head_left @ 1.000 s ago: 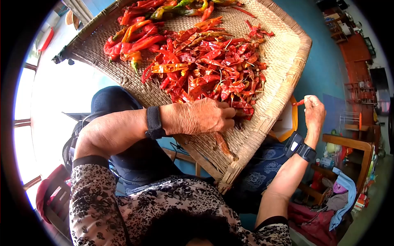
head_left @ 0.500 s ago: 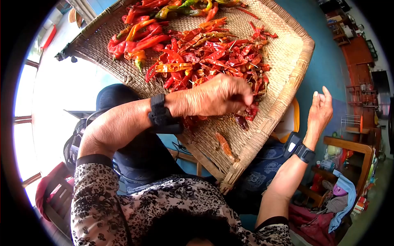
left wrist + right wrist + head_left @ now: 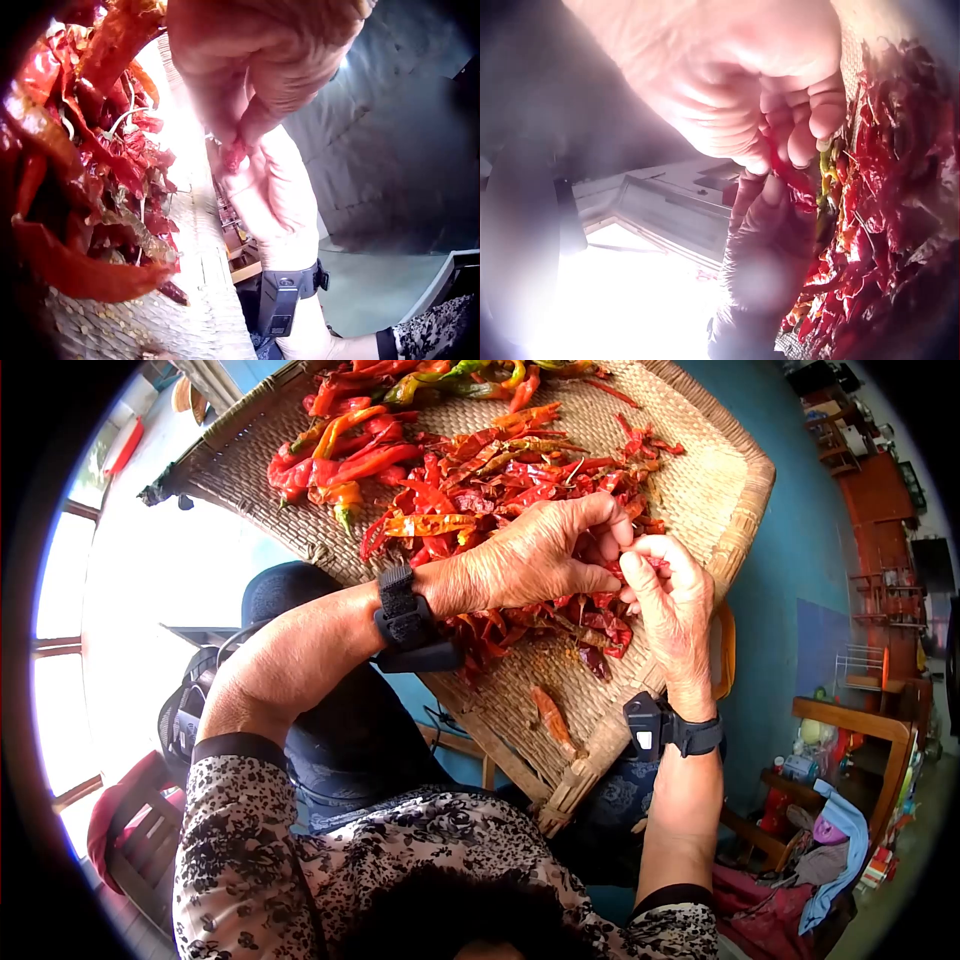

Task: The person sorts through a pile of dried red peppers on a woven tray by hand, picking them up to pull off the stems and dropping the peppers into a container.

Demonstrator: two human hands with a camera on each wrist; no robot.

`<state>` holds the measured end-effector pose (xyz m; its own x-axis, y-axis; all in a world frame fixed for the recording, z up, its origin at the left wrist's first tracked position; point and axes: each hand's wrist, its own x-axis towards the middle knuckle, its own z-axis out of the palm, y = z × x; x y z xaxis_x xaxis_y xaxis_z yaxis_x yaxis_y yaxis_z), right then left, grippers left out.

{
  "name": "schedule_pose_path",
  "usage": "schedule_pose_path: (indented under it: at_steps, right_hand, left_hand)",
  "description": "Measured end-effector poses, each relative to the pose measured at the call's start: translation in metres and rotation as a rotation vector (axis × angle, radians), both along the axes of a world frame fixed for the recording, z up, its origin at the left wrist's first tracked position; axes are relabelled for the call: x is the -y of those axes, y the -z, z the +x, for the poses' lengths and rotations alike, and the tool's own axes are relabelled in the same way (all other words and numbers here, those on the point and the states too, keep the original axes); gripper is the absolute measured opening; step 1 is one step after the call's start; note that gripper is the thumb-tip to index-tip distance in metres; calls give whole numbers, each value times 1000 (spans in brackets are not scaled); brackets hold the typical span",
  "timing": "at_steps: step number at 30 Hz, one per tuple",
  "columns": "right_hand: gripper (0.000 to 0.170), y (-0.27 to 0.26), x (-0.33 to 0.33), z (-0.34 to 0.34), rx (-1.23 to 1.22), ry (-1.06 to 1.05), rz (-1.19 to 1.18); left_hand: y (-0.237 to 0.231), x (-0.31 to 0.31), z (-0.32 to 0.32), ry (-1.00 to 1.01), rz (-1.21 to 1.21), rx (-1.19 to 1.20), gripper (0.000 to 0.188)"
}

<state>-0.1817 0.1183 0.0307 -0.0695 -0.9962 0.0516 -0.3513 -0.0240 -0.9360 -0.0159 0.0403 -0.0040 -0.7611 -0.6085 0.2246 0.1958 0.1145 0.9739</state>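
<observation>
One woven tray (image 3: 700, 445), dozens of chillies (image 3: 430, 525), two wristbands (image 3: 397, 592) (image 3: 696, 736)

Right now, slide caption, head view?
Left hand and right hand hold a red chili above a woven tray of chilies.

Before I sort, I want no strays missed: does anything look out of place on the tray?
One dried orange pepper lies alone on the woven tray, towards the corner nearest the person, apart from the main pile; it looks like a stray.

The head view looks down; both closer wrist views share chillies (image 3: 515, 472).
</observation>
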Motion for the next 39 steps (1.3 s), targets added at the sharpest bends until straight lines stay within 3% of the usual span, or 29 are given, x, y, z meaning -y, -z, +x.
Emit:
schedule_pose_path:
  at_steps: [4,5,6,8,10,11,13,14,16,20,22,24,26,28,30,31,32,34,38,39]
  right_hand:
    - [7,-3,2,-36,-455,263,-429]
    - [8,-7,1,-50,-380,343,-413]
    - [9,-9,1,-68,-483,446,-428]
    - [17,-9,-4,-106,-680,530,-456]
    - [22,-13,-14,-130,-818,604,-70]
    - [22,-11,-18,-133,-820,603,-71]
    - [28,-6,-24,-136,-1197,580,219]
    - [37,-2,-24,-140,-1126,511,228]
    - [37,-4,-22,-129,-901,374,121]
    - [29,3,-13,-83,-626,225,-186]
    - [29,-6,-12,-54,-570,49,-152]
    - [34,-13,-12,-29,-427,-108,-74]
    - [34,-4,-9,-20,-357,-185,-64]
    - [33,-2,-7,-14,-325,-188,-13]
    - [34,1,-5,-10,-289,-118,-58]
    - [34,5,-3,-9,-299,-84,-109]
    - [34,5,-3,-9,-300,-80,-109]
    - [32,4,-2,-8,-270,-117,26]
    - [23,15,0,0,-89,-159,43]
    - [21,12,-2,6,9,-135,82]
  left_hand:
    - [-1,2,5,-77,-78,73,25]
    - [0,3,7,-40,-295,115,24]
    - [0,4,8,0,-513,156,25]
    - [-3,-2,10,132,-645,216,27]
    - [6,-10,11,160,-862,349,25]
    - [12,-13,9,158,-862,347,25]
    - [23,-17,7,51,-1239,448,20]
    - [27,-18,5,52,-1237,444,20]
    - [29,-15,4,8,-1354,463,15]
    - [24,-5,6,-3,-1125,411,12]
    - [12,-2,6,-32,-786,488,13]
    - [13,4,3,-48,-715,445,15]
    - [19,7,-1,-158,-565,208,17]
    - [6,4,1,-161,-526,250,18]
    - [-10,0,3,-104,-164,360,18]
    - [-3,1,-1,-172,-243,150,21]
    - [-4,3,3,-109,11,202,21]
    - [-4,8,0,-189,-255,40,21]
    - [-1,5,-2,-139,-245,-66,19]
    - [-2,5,1,-126,-176,28,20]
